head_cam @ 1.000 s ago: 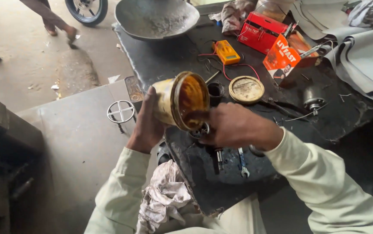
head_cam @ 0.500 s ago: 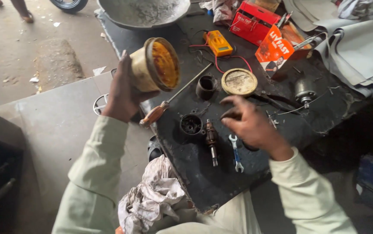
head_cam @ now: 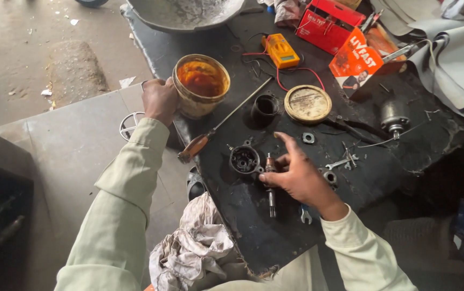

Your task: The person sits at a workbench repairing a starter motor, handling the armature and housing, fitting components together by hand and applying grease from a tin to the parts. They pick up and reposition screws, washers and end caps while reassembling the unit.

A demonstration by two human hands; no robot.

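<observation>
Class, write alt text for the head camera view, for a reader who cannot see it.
A person's left hand holds an open tin of orange grease at the edge of a black workbench, while the right hand grips a small motor shaft. A screwdriver, round lid and yellow multimeter lie nearby.

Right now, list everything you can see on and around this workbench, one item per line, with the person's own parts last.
grease tin: one, yellowish with orange grease, open, bench's left edge, in the left hand
tin lid: one, cream, flat on the bench
screwdriver: one, wooden handle, lying diagonally
multimeter: one, yellow, red leads, bench rear
armature shaft: one, dark metal, under the right hand
round housing: one, black, beside the shaft
black cup: one, near the lid
small motor: one, grey, right side
cartons: two, red and orange, rear
metal basin: one, grey, top
rag: one, dirty white, bench's front edge
left hand: gripping the tin
right hand: on the shaft
</observation>
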